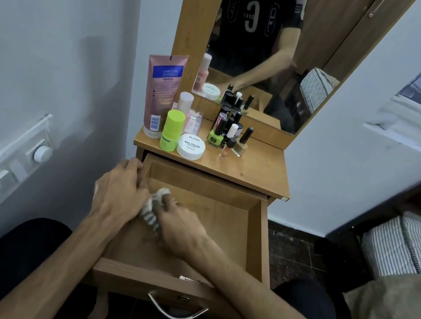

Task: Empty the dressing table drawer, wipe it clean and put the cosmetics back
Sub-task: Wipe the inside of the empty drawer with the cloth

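Open wooden drawer holding only a striped cloth, right hand fingers curled on it, left hand fingers curled on drawer edge, white jar reading "NAIL POLISH"

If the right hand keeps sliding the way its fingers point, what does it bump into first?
The right hand points up-left with the cloth. It would probably meet the left hand first, at the drawer's left wall, though depth is hard to judge.
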Available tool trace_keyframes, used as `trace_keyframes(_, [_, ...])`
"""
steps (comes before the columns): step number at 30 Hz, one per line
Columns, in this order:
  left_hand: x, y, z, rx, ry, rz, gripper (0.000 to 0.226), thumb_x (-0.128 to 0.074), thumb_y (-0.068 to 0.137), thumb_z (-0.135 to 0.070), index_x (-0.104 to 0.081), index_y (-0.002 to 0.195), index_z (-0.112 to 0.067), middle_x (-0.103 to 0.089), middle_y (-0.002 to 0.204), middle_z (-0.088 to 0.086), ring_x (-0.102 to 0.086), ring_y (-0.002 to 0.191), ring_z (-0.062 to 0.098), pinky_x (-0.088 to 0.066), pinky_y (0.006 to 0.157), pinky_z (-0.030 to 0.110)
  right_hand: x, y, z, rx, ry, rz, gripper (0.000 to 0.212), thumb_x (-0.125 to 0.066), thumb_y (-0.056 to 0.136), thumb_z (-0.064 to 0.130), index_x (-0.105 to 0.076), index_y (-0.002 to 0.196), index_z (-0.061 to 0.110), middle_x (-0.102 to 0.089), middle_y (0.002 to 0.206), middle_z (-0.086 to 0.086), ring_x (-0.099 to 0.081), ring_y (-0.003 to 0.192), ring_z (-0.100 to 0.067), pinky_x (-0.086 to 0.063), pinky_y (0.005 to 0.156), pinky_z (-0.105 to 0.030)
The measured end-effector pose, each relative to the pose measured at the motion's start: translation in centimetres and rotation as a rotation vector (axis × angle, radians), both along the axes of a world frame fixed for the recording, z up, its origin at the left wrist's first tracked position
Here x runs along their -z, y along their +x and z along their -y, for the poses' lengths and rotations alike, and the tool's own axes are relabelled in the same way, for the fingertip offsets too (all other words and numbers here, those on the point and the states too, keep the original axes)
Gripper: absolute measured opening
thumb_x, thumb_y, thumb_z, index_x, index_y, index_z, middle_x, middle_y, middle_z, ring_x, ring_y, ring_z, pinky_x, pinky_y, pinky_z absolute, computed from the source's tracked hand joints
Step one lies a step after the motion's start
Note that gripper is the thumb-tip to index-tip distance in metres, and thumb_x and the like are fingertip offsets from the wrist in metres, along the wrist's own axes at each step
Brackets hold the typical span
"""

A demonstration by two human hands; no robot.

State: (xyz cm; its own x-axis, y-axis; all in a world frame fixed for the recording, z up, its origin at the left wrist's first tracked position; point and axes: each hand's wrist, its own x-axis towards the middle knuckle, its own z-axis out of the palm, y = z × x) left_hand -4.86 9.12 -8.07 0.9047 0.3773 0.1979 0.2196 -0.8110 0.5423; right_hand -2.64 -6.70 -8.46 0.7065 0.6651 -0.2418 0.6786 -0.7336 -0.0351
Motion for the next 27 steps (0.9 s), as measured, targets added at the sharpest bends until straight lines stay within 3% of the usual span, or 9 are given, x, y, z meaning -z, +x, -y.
trace_keyframes(4, [0.2,0.0,-0.2,0.023,0.006,0.024,0.034,-0.06,0.091,-0.022,-0.061,0.124,-0.011,-0.069,0.113,0.012,-0.067,0.093,0.032,-0.056,0.078,0.045,-0.8,1.8,3.9,0.172,-0.147,0.169,0.039,-0.037,0.104,0.0,-0.048,0.142,-0.004,-0.05,0.139,-0.027,-0.067,0.11,-0.039,-0.056,0.085,-0.044])
trace_keyframes(7, [0.2,-0.1,-0.1,0.023,0.003,0.012,0.035,-0.06,0.092,-0.022,-0.06,0.126,-0.011,-0.068,0.114,0.012,-0.067,0.093,0.031,-0.055,0.08,0.045,-0.7,1.6,8.4,0.265,-0.335,0.214,0.034,-0.042,0.103,-0.004,-0.056,0.134,-0.004,-0.062,0.123,-0.025,-0.069,0.103,-0.033,-0.06,0.083,-0.038])
trace_keyframes(9, [0.1,-0.1,0.1,0.029,-0.005,0.012,0.036,-0.059,0.092,-0.021,-0.059,0.127,-0.012,-0.067,0.116,0.012,-0.067,0.095,0.031,-0.055,0.081,0.045,-1.1,1.1,10.1,0.375,-0.349,0.112,0.03,-0.048,0.104,0.004,-0.058,0.132,-0.002,-0.06,0.13,-0.023,-0.064,0.114,-0.036,-0.053,0.09,-0.039])
trace_keyframes(11, [0.0,-0.3,0.2,0.028,-0.014,0.015,0.035,-0.059,0.093,-0.021,-0.059,0.127,-0.011,-0.067,0.117,0.012,-0.067,0.096,0.031,-0.053,0.081,0.043,-1.6,0.3,10.4,0.381,-0.354,0.026,0.038,-0.059,0.102,0.017,-0.056,0.136,0.001,-0.057,0.138,-0.02,-0.06,0.121,-0.035,-0.048,0.098,-0.04])
trace_keyframes(13, [-0.2,-0.5,0.1,0.026,-0.024,0.013,0.034,-0.058,0.093,-0.02,-0.06,0.126,-0.01,-0.067,0.116,0.012,-0.066,0.096,0.031,-0.052,0.08,0.042,-2.2,-1.2,9.6,0.318,-0.439,0.008,0.064,-0.067,0.097,0.028,-0.042,0.149,0.002,-0.052,0.145,-0.018,-0.059,0.126,-0.032,-0.047,0.108,-0.043])
trace_keyframes(15, [-0.3,-0.5,0.2,0.023,-0.029,0.016,0.034,-0.058,0.093,-0.019,-0.06,0.125,-0.01,-0.066,0.116,0.012,-0.066,0.096,0.031,-0.051,0.081,0.042,-2.4,-2.3,9.0,0.355,-0.453,-0.085,0.066,-0.067,0.097,0.026,-0.038,0.15,0.001,-0.054,0.145,-0.018,-0.058,0.131,-0.032,-0.047,0.111,-0.042])
trace_keyframes(18, [-0.4,-0.4,0.3,0.023,-0.038,0.017,0.032,-0.057,0.092,-0.018,-0.059,0.123,-0.01,-0.066,0.113,0.011,-0.066,0.093,0.03,-0.053,0.081,0.043,-2.8,-2.2,8.4,0.477,-0.268,-0.184,0.052,-0.069,0.094,0.02,-0.048,0.138,0.0,-0.052,0.14,-0.018,-0.052,0.131,-0.034,-0.043,0.114,-0.037])
trace_keyframes(23, [-0.3,-0.4,0.3,0.015,-0.044,0.004,0.032,-0.055,0.093,-0.019,-0.057,0.124,-0.011,-0.065,0.115,0.011,-0.066,0.096,0.031,-0.053,0.085,0.044,-2.5,-2.0,3.0,0.484,0.071,-0.309,0.08,-0.073,0.088,0.017,-0.032,0.156,0.015,-0.03,0.154,-0.016,-0.053,0.129,-0.039,-0.047,0.11,-0.039])
trace_keyframes(27, [-0.5,-0.6,0.4,0.001,-0.065,-0.013,0.031,-0.052,0.098,-0.021,-0.057,0.128,-0.014,-0.063,0.123,0.009,-0.065,0.104,0.031,-0.05,0.089,0.044,-1.8,-1.9,-2.7,0.395,0.22,-0.451,0.063,-0.07,0.088,0.016,-0.045,0.146,0.015,-0.043,0.144,-0.013,-0.057,0.121,-0.035,-0.053,0.097,-0.039])
